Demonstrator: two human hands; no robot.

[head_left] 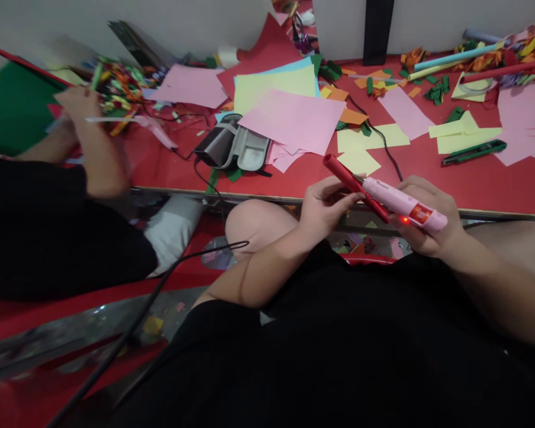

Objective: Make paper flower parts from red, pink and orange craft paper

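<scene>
My left hand (pixel 327 208) is closed on a rolled red paper tube (pixel 339 170), which slants down to the right in front of my body. My right hand (pixel 432 211) grips a pink glue gun (pixel 396 199) with a small red light glowing on its lower side. The metal tip of the glue gun meets the tube close to my left fingertips. Both hands are above the front edge of the red table (pixel 294 185). Most of my right fingers are hidden behind the glue gun.
Pink sheets (pixel 294 119), a black case (pixel 218 145), a green cutter (pixel 474 153) and paper tubes (pixel 459 59) lie on the table. Black cables cross it. A co-worker's hand (pixel 78 104) holds something green at the left, near another pink glue gun (pixel 156 129).
</scene>
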